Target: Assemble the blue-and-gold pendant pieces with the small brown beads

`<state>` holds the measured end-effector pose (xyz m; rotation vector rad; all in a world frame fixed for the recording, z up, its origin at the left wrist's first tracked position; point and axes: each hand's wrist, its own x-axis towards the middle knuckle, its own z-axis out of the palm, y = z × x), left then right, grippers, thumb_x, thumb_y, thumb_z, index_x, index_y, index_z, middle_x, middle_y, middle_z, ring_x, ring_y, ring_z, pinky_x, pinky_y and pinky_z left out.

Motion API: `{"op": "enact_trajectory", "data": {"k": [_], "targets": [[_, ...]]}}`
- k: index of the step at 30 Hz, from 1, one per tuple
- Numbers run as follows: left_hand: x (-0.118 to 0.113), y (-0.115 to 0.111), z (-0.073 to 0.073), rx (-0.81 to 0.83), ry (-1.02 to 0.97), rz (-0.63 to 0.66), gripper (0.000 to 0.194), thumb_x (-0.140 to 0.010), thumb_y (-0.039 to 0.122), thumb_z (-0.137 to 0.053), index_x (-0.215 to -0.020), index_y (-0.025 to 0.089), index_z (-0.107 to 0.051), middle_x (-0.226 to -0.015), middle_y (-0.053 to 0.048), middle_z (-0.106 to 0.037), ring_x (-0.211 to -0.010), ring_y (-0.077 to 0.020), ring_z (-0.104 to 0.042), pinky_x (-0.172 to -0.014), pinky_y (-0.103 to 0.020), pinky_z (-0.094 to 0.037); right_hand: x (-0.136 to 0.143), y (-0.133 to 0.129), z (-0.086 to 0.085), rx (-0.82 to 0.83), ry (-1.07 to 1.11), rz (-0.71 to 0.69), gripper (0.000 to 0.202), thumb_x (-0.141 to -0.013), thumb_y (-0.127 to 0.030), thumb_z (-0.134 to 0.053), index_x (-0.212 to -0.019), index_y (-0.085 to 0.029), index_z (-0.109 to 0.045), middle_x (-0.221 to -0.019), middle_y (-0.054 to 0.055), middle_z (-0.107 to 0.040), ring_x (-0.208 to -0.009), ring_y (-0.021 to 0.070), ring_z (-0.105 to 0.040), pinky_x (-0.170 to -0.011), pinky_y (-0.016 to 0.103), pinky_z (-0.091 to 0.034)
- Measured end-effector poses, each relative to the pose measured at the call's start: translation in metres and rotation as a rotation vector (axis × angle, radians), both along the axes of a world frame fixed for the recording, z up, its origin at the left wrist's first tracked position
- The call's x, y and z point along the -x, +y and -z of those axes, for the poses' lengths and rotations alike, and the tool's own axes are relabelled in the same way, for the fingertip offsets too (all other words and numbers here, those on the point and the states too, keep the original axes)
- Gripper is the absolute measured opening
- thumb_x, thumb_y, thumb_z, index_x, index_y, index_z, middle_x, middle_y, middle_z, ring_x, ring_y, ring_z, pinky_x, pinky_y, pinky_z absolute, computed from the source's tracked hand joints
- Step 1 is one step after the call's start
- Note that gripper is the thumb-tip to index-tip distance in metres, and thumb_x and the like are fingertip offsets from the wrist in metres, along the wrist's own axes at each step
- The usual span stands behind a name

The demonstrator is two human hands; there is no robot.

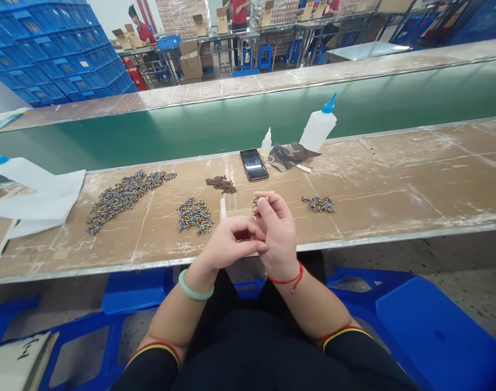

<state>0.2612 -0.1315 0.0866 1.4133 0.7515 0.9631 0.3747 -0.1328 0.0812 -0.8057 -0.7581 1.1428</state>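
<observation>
My right hand point(281, 239) is closed, with a few small gold-and-coloured pieces point(255, 201) showing between thumb and forefinger. My left hand point(231, 241) is pinched shut against the right hand's fingers; whatever lies between its fingertips is hidden. Just left of the hands is a pile of small blue-and-gold pieces point(194, 215), and a smaller pile of similar pieces point(318, 204) lies to the right. Beyond the hands sits a heap of tiny brown pieces point(221, 184). A narrow white strip point(222, 208) is near my left hand.
A large pile of blue-and-gold pieces point(124, 196) spreads over the left of the table point(394, 201). Behind are a phone point(254, 164), a small dropper bottle point(266, 142), camouflage cloth point(286, 157) and a white bottle point(318, 130). Another bottle point(26, 172) lies on white sheets at left.
</observation>
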Motion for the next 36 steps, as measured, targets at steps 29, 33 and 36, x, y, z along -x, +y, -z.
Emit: {"op": "enact_trajectory", "data": {"k": [29,33,36], "targets": [[-0.013,-0.032,0.021,0.350,-0.765,0.101,0.048,-0.071,0.042,-0.095,-0.070,0.019,-0.052,-0.061,0.008,-0.042,-0.041,-0.0014,-0.019,-0.040,-0.020,-0.018,-0.016,-0.022,0.005,-0.086,0.069,-0.141,0.024,-0.085,-0.049,-0.080,-0.093,-0.030,-0.070,-0.081,-0.001,-0.059,-0.076,0.0154,-0.055,-0.071,0.031,-0.050],[-0.010,-0.032,0.024,0.366,-0.721,0.049,0.050,-0.067,0.045,-0.096,-0.071,0.020,-0.053,-0.063,0.006,-0.050,-0.041,-0.0029,-0.022,-0.040,-0.020,-0.018,-0.018,-0.022,0.004,-0.081,0.039,-0.105,0.025,-0.085,-0.051,-0.080,-0.093,-0.029,-0.070,-0.079,-0.001,-0.059,-0.076,0.0163,-0.056,-0.070,0.032,-0.050],[-0.008,-0.031,0.024,0.349,-0.698,0.022,0.050,-0.065,0.044,-0.096,-0.071,0.021,-0.052,-0.065,0.005,-0.053,-0.042,-0.0037,-0.024,-0.040,-0.020,-0.019,-0.022,-0.022,0.005,-0.108,0.012,-0.095,0.023,-0.087,-0.050,-0.077,-0.095,-0.029,-0.069,-0.079,-0.001,-0.058,-0.076,0.0162,-0.056,-0.069,0.032,-0.050]]}}
